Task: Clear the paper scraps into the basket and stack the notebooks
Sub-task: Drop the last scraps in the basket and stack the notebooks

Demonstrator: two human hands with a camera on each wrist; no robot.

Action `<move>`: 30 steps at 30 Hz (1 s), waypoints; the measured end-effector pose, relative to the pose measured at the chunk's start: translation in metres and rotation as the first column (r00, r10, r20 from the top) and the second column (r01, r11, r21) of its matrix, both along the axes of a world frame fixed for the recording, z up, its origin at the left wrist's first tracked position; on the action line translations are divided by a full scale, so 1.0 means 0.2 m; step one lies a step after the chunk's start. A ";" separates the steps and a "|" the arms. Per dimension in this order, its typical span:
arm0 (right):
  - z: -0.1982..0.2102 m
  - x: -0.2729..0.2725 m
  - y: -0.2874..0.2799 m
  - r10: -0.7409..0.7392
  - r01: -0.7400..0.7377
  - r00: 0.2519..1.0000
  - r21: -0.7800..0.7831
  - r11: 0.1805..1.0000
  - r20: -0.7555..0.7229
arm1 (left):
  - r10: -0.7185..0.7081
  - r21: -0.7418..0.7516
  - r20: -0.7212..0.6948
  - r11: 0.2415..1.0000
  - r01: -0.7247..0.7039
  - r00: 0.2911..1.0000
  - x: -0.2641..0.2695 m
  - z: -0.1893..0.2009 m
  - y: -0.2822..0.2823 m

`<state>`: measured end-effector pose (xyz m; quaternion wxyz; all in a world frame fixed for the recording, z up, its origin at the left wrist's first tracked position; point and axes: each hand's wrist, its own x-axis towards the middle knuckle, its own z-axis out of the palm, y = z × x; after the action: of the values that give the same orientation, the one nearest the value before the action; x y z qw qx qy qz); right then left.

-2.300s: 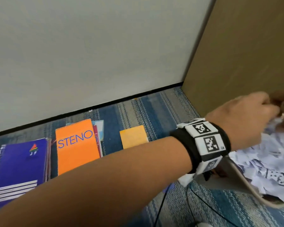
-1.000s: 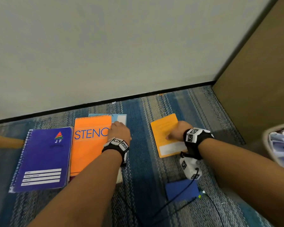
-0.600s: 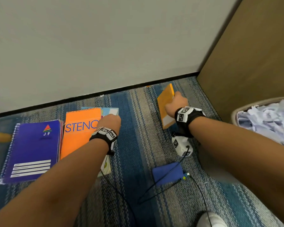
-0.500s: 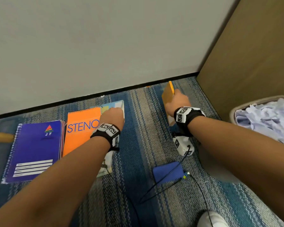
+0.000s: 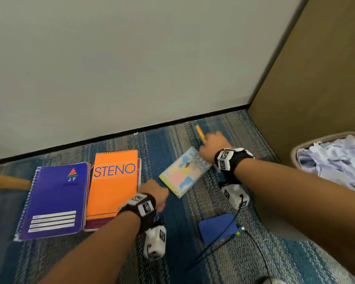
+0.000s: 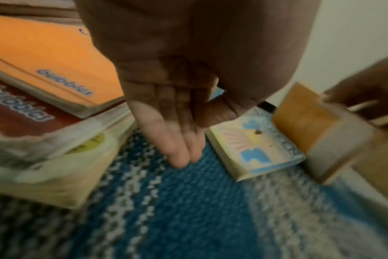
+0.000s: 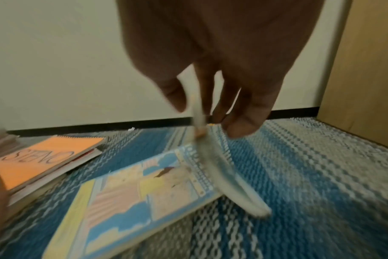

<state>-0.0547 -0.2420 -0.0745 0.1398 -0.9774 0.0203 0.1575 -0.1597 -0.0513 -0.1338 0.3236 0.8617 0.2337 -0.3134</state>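
A purple JF notebook [image 5: 55,199] lies at the left on the striped carpet. Beside it, an orange STENO notebook [image 5: 113,181] tops a red one [image 6: 22,113] and others. A pastel notebook [image 5: 183,173] lies flat and slanted in the middle. My left hand [image 5: 158,194] hovers by its near corner, fingers [image 6: 184,157] straight and holding nothing. My right hand [image 5: 212,145] pinches a small orange notebook [image 5: 200,134] and holds it on edge, its lower end at the pastel notebook's [image 7: 133,201] far edge. At the right, a basket [image 5: 301,146] holds paper scraps [image 5: 332,162].
A tan panel [image 5: 316,78] rises at the right behind the basket, and a pale wall [image 5: 131,58] closes the back. A blue flat pad [image 5: 215,228] with black cables lies in front of me. A wooden piece [image 5: 6,181] pokes in at the left.
The pastel notebook has come out from under the STENO pile to the middle, and my left hand has let it go. My right hand has tipped the small orange notebook up on edge.
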 end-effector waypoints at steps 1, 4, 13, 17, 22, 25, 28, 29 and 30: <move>-0.04 -0.02 0.01 0.076 -0.076 0.994 0.003 0.997 -0.077 | -0.060 0.072 0.003 0.996 0.059 0.998 -0.02 -0.04 0.01; -0.16 -0.06 0.02 0.106 -0.113 0.966 -0.020 0.993 -0.235 | -0.292 0.324 0.114 0.914 0.242 0.950 0.04 -0.04 0.05; -0.37 -0.16 0.00 -0.128 0.132 0.930 -0.011 0.991 -0.345 | -0.548 0.337 0.122 0.807 0.485 0.827 0.16 -0.14 -0.04; -0.41 -0.21 0.04 -0.242 0.268 0.919 0.043 0.962 -0.311 | -0.448 0.338 0.067 0.851 0.402 0.892 0.11 -0.11 -0.07; -0.40 -0.25 0.05 -0.214 0.223 0.917 -0.011 0.975 -0.338 | -0.256 0.074 -0.031 0.963 0.258 0.966 0.05 -0.16 -0.07; -0.41 -0.28 0.06 -0.109 0.104 0.941 -0.033 0.994 -0.321 | -0.172 0.037 -0.042 0.984 0.173 0.984 0.02 -0.13 -0.07; -0.38 -0.30 0.05 -0.025 0.028 0.942 0.006 1.000 -0.333 | -0.105 0.054 0.046 0.993 0.102 0.993 0.02 -0.09 -0.08; -0.37 -0.32 0.04 -0.001 0.000 0.941 -0.004 1.000 -0.340 | -0.091 0.069 0.071 0.994 0.087 0.993 0.03 -0.09 -0.09; -0.37 -0.34 0.03 0.035 -0.048 0.935 -0.026 0.999 -0.353 | -0.106 0.094 0.092 0.991 0.098 0.990 0.04 -0.09 -0.10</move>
<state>-0.1234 -0.2368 -0.1479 0.1138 -0.9357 0.0272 0.3327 -0.1512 -0.0713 -0.1513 0.2792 0.9003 0.1871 -0.2766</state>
